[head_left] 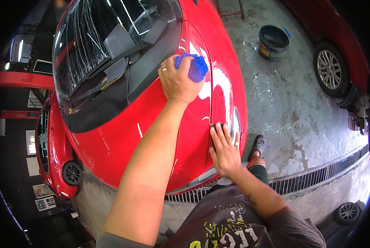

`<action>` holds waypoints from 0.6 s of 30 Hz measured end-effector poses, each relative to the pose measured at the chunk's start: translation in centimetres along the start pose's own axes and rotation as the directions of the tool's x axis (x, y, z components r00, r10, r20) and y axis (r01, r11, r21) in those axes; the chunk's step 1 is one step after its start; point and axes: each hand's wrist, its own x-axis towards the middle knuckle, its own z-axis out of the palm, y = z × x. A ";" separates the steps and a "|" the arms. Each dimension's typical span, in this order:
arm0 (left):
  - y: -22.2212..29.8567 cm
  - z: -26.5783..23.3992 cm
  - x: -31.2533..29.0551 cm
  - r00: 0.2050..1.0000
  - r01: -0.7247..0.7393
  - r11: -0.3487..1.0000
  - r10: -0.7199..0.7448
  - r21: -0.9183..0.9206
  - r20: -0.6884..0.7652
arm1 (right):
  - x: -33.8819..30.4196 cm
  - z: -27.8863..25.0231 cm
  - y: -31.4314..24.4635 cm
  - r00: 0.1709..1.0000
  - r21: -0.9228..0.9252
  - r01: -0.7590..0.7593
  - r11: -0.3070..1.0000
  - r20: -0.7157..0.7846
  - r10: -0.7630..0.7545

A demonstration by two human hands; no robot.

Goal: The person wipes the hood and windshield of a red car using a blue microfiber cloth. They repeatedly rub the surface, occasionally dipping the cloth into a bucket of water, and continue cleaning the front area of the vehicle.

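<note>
A big red car [110, 144] fills the middle and left of the frame. Its hood is shiny, with bright spots of light near the upper middle. I see no soap foam on it, so I think much of the hood is already clean or wiped. The dark windshield [94, 45] at the upper left has streaks on it and looks like it may need work. The gray floor [292, 107] on the right looks wet.

At the upper right sits a dark bucket [272, 42], well apart from the car. Another red car's wheel [329, 69] is at the far right.

The left hand [177, 82], at the upper middle, is closed around a fuzzy blue wash mitt [193, 67] and presses it on the hood. The right hand [224, 148], in the middle, lies flat and spread wide on the hood's edge, just beside the headlight [236, 124]. It holds nothing.

A foot in a dark shoe [258, 145] stands below the car's front.
</note>
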 end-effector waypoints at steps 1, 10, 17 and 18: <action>0.2 0.2 0.0 1.000 -0.001 1.000 0.001 -0.001 0.001 | 2.1 -1.3 0.2 1.000 0.003 -0.006 1.000 -0.030 0.006; -0.1 0.5 -0.3 1.000 -0.009 1.000 0.009 0.008 -0.012 | 1.9 -0.3 0.9 0.999 -0.038 -0.003 0.999 -0.039 0.001; 0.6 1.7 0.2 0.999 -0.015 1.000 0.015 -0.007 -0.037 | 14.3 -3.7 4.5 0.954 0.073 -0.044 0.996 -0.293 0.063; 0.4 1.6 -0.1 1.000 -0.015 1.000 0.015 0.002 -0.023 | 15.1 -3.8 4.7 0.958 0.107 -0.039 0.993 -0.280 0.068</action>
